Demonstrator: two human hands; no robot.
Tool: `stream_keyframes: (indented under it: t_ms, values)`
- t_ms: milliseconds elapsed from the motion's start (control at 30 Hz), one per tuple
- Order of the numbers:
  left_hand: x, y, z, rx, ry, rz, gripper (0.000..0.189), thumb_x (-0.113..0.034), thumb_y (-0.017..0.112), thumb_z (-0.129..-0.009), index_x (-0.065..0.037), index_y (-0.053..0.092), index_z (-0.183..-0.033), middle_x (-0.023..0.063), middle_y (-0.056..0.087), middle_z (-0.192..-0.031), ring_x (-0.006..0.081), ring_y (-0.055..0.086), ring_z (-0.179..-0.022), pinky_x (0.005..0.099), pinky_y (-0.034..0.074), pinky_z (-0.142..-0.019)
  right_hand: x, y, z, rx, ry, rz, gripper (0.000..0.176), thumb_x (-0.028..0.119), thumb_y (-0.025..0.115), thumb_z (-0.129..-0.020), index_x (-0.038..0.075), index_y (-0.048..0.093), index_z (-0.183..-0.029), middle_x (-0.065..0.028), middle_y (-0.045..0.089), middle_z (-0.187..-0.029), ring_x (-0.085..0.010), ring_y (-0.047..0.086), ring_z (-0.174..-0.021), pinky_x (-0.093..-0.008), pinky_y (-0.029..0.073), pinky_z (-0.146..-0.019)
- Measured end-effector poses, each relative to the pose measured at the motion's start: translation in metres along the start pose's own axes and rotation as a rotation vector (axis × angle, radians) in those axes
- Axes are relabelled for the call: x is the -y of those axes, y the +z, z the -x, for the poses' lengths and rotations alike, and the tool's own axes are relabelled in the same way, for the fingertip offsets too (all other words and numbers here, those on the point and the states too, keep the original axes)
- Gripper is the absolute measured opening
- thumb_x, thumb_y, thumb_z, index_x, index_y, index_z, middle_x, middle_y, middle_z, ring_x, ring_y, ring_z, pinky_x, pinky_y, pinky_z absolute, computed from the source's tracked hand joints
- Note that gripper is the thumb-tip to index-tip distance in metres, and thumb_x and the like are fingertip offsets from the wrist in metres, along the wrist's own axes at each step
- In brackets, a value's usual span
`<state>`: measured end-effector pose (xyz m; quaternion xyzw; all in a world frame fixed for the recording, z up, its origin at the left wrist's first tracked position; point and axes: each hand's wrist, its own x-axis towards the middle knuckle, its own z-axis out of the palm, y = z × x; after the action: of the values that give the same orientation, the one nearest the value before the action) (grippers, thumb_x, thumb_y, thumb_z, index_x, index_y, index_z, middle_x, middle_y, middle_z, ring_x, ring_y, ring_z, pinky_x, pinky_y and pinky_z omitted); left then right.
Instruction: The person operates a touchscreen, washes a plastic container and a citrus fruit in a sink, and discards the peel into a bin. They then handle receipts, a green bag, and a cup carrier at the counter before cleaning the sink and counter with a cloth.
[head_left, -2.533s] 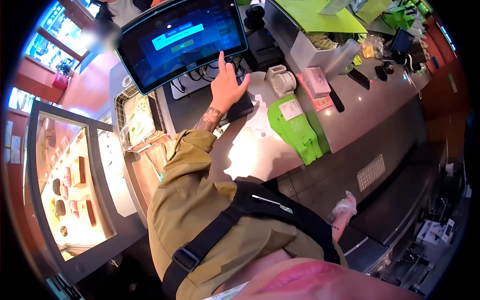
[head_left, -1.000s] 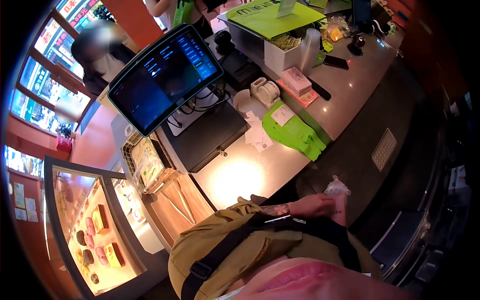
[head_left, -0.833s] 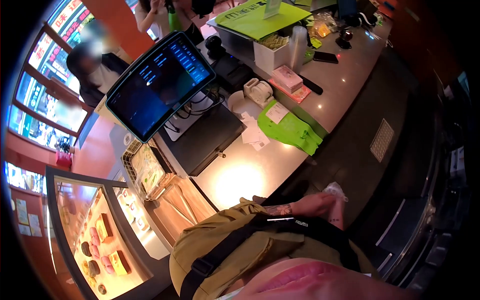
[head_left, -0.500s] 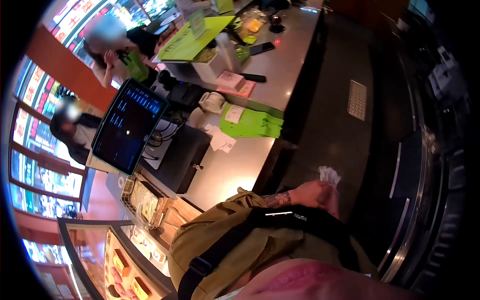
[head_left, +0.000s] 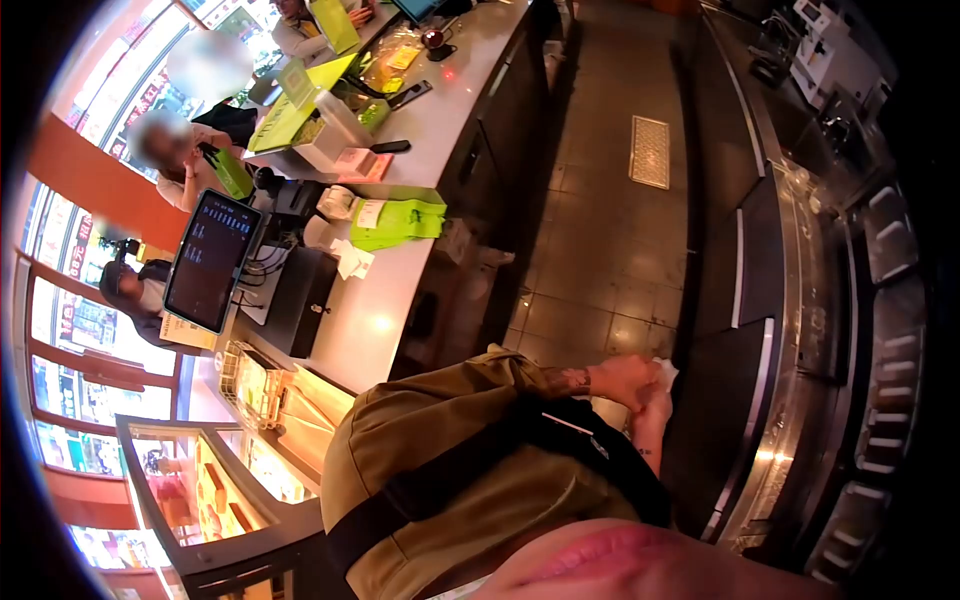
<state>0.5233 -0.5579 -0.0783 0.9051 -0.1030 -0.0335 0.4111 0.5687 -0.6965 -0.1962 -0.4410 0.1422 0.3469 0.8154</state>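
My left hand (head_left: 618,380), on a tattooed wrist coming out of an olive sleeve, meets my right hand (head_left: 654,408) in front of my body. Both are closed together around a crumpled white tissue (head_left: 668,375). Only part of the tissue sticks out past the fingers. The fingers overlap, so their exact grip is partly hidden. The hands are over the floor, to the right of the counter.
On the counter (head_left: 375,345) at left are a screen (head_left: 212,260), a green bag (head_left: 400,224), white paper slips (head_left: 352,260) and a black cash drawer (head_left: 300,300). A lit display case (head_left: 200,480) stands lower left. Steel kitchen equipment (head_left: 790,350) lines the right. People are beyond the counter.
The view has swung right, showing more floor and the right-hand equipment. The tissue, fanned out above the fingers before, is now bunched smaller against my hands.
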Motion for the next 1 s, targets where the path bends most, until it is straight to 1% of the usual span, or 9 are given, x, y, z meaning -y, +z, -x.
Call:
stream_keyframes:
  t_ms: [200, 400, 467, 533, 567, 667, 700, 833, 1000]
  values:
    - [-0.011, 0.03, -0.037, 0.114, -0.053, -0.154, 0.025, -0.026, 0.068, -0.068, -0.008, 0.067, -0.085, 0.0129, 0.064, -0.075, 0.0306, 0.062, -0.067, 0.04, 0.051, -0.063, 0.019, -0.021, 0.033, -0.153, 0.025, -0.112, 0.024, 0.008, 0.054, -0.084, 0.002, 0.054, -0.106, -0.0041, 0.057, -0.102, -0.015, 0.056, -0.088, -0.0271, 0.048, -0.072]
    - [0.037, 0.043, -0.072, 0.297, -0.058, 0.448, 0.02, -0.016, 0.069, -0.066, -0.004, 0.069, -0.083, 0.0091, 0.067, -0.074, 0.0162, 0.063, -0.068, 0.0281, 0.049, -0.062, 0.045, -0.013, 0.046, -0.112, 0.108, -0.07, 0.023, 0.009, 0.055, -0.084, 0.001, 0.052, -0.106, -0.0077, 0.059, -0.084, -0.0179, 0.056, -0.068, -0.0274, 0.046, -0.063]
    - [0.039, 0.041, -0.088, 0.378, -0.019, 0.52, 0.022, -0.012, 0.07, -0.067, 0.0, 0.067, -0.086, 0.0055, 0.066, -0.074, 0.0101, 0.059, -0.07, 0.0262, 0.048, -0.062, 0.068, 0.002, 0.056, -0.144, 0.102, 0.062, 0.028, 0.013, 0.055, -0.086, 0.002, 0.051, -0.112, -0.006, 0.059, -0.088, -0.0155, 0.055, -0.071, -0.0252, 0.043, -0.061]
    - [0.046, 0.045, -0.106, 0.486, 0.017, 0.668, 0.024, -0.01, 0.069, -0.072, -0.002, 0.064, -0.094, 0.0039, 0.064, -0.077, 0.0104, 0.058, -0.073, 0.0265, 0.048, -0.064, 0.086, -0.002, 0.053, 0.12, 0.04, 0.052, 0.042, 0.02, 0.055, -0.087, 0.008, 0.044, -0.126, -0.0032, 0.056, -0.111, -0.0129, 0.056, -0.095, -0.0269, 0.045, -0.074]
    - [0.047, 0.041, -0.113, 0.537, -0.045, 0.918, 0.029, -0.009, 0.067, -0.074, -0.004, 0.06, -0.102, 0.0031, 0.062, -0.076, 0.0108, 0.058, -0.072, 0.0255, 0.048, -0.062, 0.115, 0.022, 0.071, 0.018, 0.05, 0.139, 0.047, 0.022, 0.057, -0.087, 0.008, 0.042, -0.129, -0.0043, 0.055, -0.116, -0.0135, 0.054, -0.101, -0.0299, 0.044, -0.082]
    - [0.026, 0.022, -0.148, 0.753, -0.158, 1.092, 0.029, -0.006, 0.057, -0.078, 0.001, 0.052, -0.106, 0.0105, 0.063, -0.091, 0.0172, 0.062, -0.082, 0.0274, 0.05, -0.071, 0.126, -0.002, 0.079, 0.165, -0.098, -0.025, 0.028, 0.016, 0.05, -0.091, 0.006, 0.056, -0.116, -0.0027, 0.056, -0.104, -0.0109, 0.052, -0.088, -0.0255, 0.043, -0.074]
    - [0.012, 0.007, -0.152, 0.808, -0.322, 1.096, 0.033, -0.008, 0.055, -0.078, 0.005, 0.052, -0.108, 0.0119, 0.063, -0.094, 0.0184, 0.062, -0.083, 0.0286, 0.05, -0.076, 0.154, 0.002, 0.096, 0.073, 0.08, 0.118, 0.027, 0.014, 0.05, -0.09, 0.004, 0.057, -0.114, -0.0039, 0.057, -0.109, -0.0141, 0.054, -0.098, -0.0288, 0.044, -0.083]
    - [0.081, 0.013, -0.17, 0.995, -0.534, 1.228, 0.038, -0.005, 0.054, -0.076, 0.01, 0.052, -0.11, 0.0165, 0.062, -0.099, 0.0212, 0.062, -0.086, 0.0311, 0.05, -0.08, 0.171, -0.007, 0.112, 0.194, -0.13, -0.166, 0.028, 0.012, 0.048, -0.091, 0.0, 0.054, -0.116, -0.009, 0.056, -0.117, -0.0193, 0.053, -0.108, -0.0327, 0.044, -0.091]
    - [0.102, 0.023, -0.182, 0.645, -0.711, 1.659, 0.034, -0.006, 0.056, -0.077, 0.005, 0.05, -0.108, 0.0135, 0.06, -0.091, 0.021, 0.058, -0.073, 0.0293, 0.048, -0.066, 0.164, -0.054, 0.171, -0.367, -0.374, -0.271, 0.027, 0.012, 0.05, -0.088, 0.0, 0.056, -0.112, -0.0131, 0.059, -0.112, -0.021, 0.058, -0.101, -0.0306, 0.047, -0.086]
